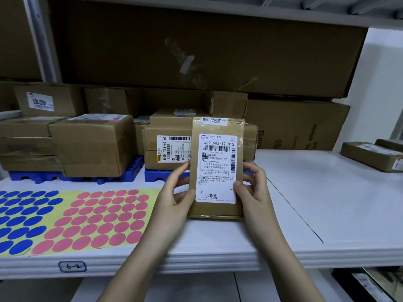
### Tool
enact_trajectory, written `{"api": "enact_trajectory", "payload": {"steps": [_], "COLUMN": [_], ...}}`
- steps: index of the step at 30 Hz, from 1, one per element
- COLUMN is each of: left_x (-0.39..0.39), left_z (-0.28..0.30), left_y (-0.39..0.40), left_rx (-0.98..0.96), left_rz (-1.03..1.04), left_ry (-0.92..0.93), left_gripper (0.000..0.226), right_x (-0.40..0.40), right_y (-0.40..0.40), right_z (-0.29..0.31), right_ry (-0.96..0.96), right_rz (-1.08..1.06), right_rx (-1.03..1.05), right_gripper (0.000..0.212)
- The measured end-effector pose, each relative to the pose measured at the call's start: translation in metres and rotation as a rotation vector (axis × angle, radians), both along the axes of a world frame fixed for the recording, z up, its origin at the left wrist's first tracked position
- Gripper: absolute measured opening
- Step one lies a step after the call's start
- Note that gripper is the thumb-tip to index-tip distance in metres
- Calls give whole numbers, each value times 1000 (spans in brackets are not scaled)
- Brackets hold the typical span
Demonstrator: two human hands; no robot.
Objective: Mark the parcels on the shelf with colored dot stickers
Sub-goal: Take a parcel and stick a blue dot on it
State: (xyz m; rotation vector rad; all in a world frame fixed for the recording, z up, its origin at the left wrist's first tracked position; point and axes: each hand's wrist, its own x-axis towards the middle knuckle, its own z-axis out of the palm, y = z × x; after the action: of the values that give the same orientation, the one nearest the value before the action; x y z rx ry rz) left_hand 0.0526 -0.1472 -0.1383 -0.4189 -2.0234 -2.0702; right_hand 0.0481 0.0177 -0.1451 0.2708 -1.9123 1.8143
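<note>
While stacked cartons (93, 147) crowd the white shelf (305, 203) at the back and left, its right side lies bare to the front edge. Pink dot stickers (98, 221) and blue dot stickers (24, 219) lie left. The upright parcel (217, 168) stands between left hand (174, 201) and right hand (253, 192), both gripping its sides.
</note>
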Motion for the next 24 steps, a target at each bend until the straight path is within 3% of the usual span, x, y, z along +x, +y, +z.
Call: {"api": "enact_trajectory", "payload": {"steps": [14,24], "left_x": [-3,-1], "left_z": [-4,-1], "left_y": [0,6], "left_rx": [7,-366], "left_rz": [61,173], "left_ry": [-51,-46], "left_gripper": [39,48], "right_x": [0,1], "right_y": [0,-1], "right_z": [1,0], "right_ry": [-152,-291], "right_rz": [-17,-150], "right_rx": [-43,197], "right_gripper": [18,13]}}
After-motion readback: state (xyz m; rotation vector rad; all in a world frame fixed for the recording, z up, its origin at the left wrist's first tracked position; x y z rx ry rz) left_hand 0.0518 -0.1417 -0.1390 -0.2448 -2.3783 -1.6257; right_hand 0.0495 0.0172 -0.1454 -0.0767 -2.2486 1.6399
